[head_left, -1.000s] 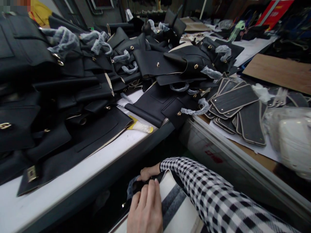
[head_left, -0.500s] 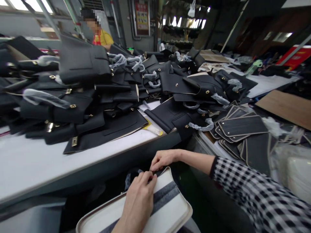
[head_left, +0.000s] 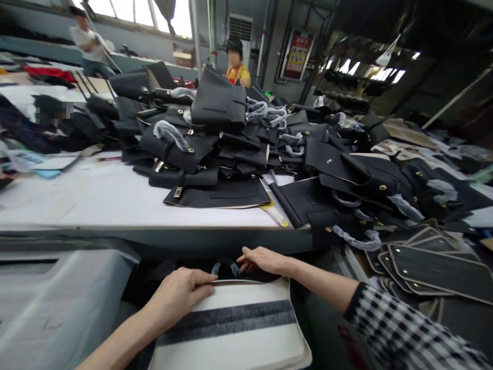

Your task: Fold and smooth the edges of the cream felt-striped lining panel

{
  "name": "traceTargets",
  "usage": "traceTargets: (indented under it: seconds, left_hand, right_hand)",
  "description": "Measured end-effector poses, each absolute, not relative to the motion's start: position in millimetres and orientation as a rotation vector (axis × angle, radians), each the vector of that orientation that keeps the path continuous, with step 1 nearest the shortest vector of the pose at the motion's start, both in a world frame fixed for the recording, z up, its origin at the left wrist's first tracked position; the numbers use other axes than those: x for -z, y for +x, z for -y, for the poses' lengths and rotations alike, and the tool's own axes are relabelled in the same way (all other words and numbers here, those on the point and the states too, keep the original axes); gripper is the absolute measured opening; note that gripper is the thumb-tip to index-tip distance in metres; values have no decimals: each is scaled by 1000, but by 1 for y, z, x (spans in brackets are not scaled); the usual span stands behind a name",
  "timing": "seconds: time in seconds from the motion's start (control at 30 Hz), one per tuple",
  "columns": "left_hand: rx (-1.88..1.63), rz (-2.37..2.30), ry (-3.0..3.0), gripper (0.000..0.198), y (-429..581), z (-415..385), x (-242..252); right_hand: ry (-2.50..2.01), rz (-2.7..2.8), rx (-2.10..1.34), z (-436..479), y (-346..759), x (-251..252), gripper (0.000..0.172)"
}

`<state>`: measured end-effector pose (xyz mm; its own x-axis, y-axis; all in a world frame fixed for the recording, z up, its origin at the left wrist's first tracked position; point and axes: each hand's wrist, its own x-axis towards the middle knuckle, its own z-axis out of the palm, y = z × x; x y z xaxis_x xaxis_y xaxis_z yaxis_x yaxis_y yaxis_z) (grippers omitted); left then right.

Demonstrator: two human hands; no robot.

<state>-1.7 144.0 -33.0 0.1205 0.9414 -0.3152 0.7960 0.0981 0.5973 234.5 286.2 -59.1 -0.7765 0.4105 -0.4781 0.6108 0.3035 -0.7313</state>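
- Where the left hand (head_left: 180,292) meets the dark-striped cream bag piece (head_left: 246,347), the thumb and forefinger pinch the upper edge; the thumb lies on the cream face.
- The bag piece sits below the fingers of both hands, its stripe running across the face just under the left thumb.
- The right hand (head_left: 265,259) is above the piece's upper right edge. Its forefinger extends toward the left hand; the other fingers curl. Whether they pinch anything cannot be told.
- A plastic-wrapped handle (head_left: 216,269) arches between the two sets of fingertips, just beside the right ones.
- Beyond the fingers, the white worktable (head_left: 77,200) carries black leather bag pieces (head_left: 217,103).
- Right of the right fingers, well apart, pale-edged dark panels (head_left: 442,267) overlap.
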Motion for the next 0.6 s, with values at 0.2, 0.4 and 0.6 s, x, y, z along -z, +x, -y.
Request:
traceTargets:
  seconds: [0.2, 0.4, 0.6]
  left_hand:
    - [-312, -1713, 1786, 33, -2, -136, 40]
    - [-401, -1578, 1710, 42, -19, -137, 40]
    - [-623, -1472, 1038, 69, -65, -148, 87]
  right_hand:
    - [1074, -2505, 1207, -261, 207, 69, 70]
    - [1190, -2592, 945, -253, 209, 61, 72]
    - [1183, -2597, 787, -247, 199, 61, 75]
